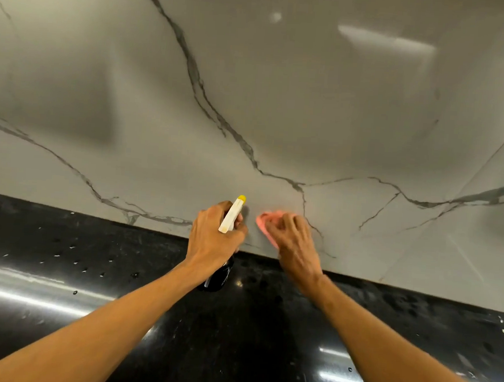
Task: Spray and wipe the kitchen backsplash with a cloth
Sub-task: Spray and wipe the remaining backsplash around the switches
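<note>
Here we should press the crumpled pink cloth (265,221) flat on the glossy grey-veined marble backsplash (310,105), just above the black speckled countertop (90,269), and wipe in overlapping strokes. Our right hand (293,241) curls its fingers over the cloth. Above the countertop too, our left hand (211,238) grips the dark spray bottle with a white, yellow-tipped head (232,216).

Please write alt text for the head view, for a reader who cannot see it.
The right hand holds a pink cloth against the grey-veined backsplash while the left hand grips a spray bottle beside it, above a black countertop.
</note>
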